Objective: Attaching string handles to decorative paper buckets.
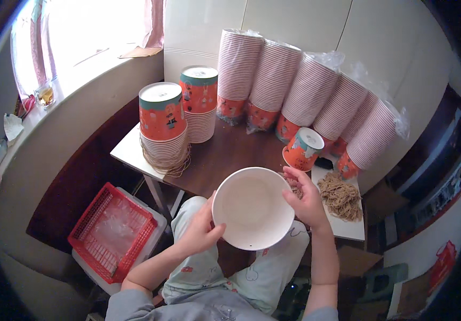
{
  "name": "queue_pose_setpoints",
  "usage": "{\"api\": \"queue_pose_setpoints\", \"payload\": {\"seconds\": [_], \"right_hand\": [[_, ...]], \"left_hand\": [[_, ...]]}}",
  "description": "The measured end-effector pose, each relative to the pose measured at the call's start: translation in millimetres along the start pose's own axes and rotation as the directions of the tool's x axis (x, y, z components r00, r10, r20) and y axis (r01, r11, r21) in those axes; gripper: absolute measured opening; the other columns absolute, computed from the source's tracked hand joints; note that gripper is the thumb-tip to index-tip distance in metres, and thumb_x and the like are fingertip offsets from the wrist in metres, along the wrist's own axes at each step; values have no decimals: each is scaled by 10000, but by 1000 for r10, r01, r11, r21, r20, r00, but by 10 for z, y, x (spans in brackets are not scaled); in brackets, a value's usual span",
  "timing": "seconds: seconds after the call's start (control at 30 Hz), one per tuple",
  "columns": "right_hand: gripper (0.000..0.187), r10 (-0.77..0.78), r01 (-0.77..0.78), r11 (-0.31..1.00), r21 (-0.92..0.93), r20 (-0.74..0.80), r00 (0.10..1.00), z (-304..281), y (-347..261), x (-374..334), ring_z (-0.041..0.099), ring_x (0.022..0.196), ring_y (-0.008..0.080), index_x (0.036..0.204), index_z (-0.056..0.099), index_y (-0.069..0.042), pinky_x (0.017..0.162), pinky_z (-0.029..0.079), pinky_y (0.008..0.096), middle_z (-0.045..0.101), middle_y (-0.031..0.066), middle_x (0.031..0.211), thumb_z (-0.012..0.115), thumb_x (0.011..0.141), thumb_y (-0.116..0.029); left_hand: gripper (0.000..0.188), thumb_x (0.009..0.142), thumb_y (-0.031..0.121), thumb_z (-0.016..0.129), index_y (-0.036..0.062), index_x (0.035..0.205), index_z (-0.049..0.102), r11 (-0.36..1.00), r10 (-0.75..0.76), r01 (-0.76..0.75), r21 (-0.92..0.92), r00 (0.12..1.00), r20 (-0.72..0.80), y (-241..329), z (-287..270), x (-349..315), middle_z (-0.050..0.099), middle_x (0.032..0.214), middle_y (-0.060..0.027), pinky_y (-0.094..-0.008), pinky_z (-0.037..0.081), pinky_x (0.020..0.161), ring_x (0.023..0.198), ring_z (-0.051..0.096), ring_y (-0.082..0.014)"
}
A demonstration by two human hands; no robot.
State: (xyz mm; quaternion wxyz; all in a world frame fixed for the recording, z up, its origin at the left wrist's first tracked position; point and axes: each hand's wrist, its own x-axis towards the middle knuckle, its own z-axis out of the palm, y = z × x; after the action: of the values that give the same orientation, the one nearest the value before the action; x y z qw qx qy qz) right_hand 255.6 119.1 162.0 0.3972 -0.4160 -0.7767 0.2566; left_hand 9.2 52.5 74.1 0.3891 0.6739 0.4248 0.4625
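Observation:
A round white paper bucket [249, 206] is held over my lap, its open mouth facing up toward me. A small dark hole shows near its lower rim. My left hand [202, 229] grips the left side, thumb at the rim and fingers around the outer wall. At the right rim is my right hand [308, 200], thumb and fingers apart; whether it presses the wall, I cannot tell. Some tan twine [293, 186] shows behind that hand, partly hidden. Beyond it, an orange and green printed paper bucket [301, 151] stands upside down.
Tall plastic-wrapped stacks of buckets [273, 80] line the wall behind the brown table [225, 155]. Two unwrapped stacks [162, 115] stand at left, the nearer draped with twine. A twine heap [340, 197] lies at right. A red basket [114, 230] holding clear plastic sits lower left.

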Motion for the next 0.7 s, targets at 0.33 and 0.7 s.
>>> {"api": "queue_pose_setpoints", "payload": {"seconds": [0.33,0.7], "right_hand": [[115,-278,189,840,-509,-105,955,317,-26,142,596,711,238,811,576,-68,625,482,348,594,63,768,602,704,-99],[121,-283,250,709,-659,59,957,686,506,-80,589,649,191,777,513,-114,519,491,334,541,28,712,577,674,-115]], "left_hand": [[727,769,130,536,-56,1339,125,995,-61,55,82,995,76,265,136,-75,211,1375,-263,-351,282,1014,1274,258,-360],[682,754,106,554,-31,1321,201,985,-123,138,-105,983,139,-82,398,-265,378,1244,-221,-360,346,967,1152,415,-322]]}}
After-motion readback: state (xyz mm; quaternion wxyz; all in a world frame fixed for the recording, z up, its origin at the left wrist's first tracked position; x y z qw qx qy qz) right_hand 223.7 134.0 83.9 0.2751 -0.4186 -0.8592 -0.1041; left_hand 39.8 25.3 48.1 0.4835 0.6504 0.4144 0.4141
